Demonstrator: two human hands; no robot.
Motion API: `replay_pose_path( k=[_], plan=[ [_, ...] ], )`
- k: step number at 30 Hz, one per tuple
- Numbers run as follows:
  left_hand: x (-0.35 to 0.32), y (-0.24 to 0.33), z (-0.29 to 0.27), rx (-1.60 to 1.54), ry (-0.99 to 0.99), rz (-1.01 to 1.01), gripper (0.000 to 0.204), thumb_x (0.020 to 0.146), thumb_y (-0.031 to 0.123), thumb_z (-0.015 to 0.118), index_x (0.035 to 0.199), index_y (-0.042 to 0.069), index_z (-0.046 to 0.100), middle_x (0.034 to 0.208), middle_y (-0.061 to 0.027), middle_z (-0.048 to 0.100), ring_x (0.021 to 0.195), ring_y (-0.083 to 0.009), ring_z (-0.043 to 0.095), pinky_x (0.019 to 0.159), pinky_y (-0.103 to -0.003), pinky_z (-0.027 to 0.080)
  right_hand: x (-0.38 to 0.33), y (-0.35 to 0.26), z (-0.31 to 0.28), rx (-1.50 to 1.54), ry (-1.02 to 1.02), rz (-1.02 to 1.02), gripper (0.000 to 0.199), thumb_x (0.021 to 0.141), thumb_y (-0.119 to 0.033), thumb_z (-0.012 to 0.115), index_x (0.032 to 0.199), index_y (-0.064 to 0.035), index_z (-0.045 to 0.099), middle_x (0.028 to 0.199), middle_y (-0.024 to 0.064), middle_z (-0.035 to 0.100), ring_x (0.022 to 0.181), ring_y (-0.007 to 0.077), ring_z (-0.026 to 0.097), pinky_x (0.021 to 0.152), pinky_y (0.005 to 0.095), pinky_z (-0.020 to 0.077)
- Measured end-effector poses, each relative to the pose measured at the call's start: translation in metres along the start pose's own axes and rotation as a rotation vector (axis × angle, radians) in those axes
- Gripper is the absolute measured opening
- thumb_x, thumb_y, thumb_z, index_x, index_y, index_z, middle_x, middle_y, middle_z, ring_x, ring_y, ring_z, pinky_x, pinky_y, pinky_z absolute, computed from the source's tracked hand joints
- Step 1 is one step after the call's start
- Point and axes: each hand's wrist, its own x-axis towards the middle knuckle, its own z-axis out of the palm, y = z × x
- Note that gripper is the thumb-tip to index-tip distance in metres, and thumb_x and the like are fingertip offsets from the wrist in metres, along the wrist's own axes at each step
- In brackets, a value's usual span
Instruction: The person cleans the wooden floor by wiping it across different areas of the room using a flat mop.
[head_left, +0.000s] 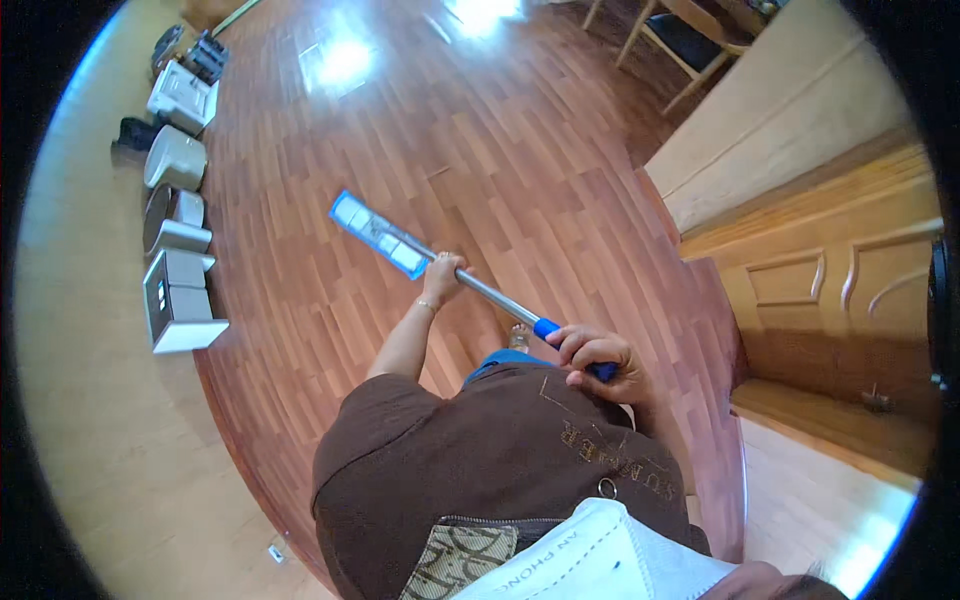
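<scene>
A flat mop (500, 300) runs slantwise in front of my body. Its long flat head (375, 232), white with a blue border, is at the far left end, over the wood floor; whether it touches the boards I cannot tell. My left hand (443, 279) is closed around the silver pole just behind the head. At the near right end, my right hand (606, 360) wraps around the blue handle grip (546, 329), close to my brown shirt. Fingers cover part of the grip.
Several white and grey household items, among them a boxy unit (180, 300) and a rounded white one (175, 157), line the left wall. A wooden door (830, 280) stands at the right, beyond it a pale wall corner (780, 120). A wooden chair (685, 40) is at the far right.
</scene>
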Motion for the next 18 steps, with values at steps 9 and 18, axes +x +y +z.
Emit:
replay_pose_path(
  k=[9, 18],
  plan=[
    [-0.053, 0.124, 0.032, -0.12, -0.031, 0.244, 0.019, 0.073, 0.022, 0.071, 0.062, 0.009, 0.062, 0.064, -0.0118, 0.06, 0.069, -0.0342, 0.059, 0.062, -0.044, 0.046, -0.136, -0.077, 0.044, 0.046, 0.369, -0.08, 0.013, 0.078, -0.003, 0.072, 0.076, -0.0017, 0.06, 0.079, 0.0103, 0.062, 0.083, 0.0292, 0.062, 0.09, 0.0509, 0.0458],
    [-0.067, 0.276, 0.094, -0.243, -0.275, 0.685, 0.043, 0.077, 0.033, 0.071, 0.059, 0.006, 0.042, 0.062, -0.0137, 0.054, 0.068, -0.0378, 0.056, 0.061, -0.046, 0.044, -0.256, -0.131, 0.123, -0.388, 0.666, -0.095, 0.038, 0.073, -0.037, 0.078, 0.077, -0.0024, 0.061, 0.08, 0.0142, 0.064, 0.087, 0.0358, 0.064, 0.082, 0.0479, 0.0502]
  ],
)
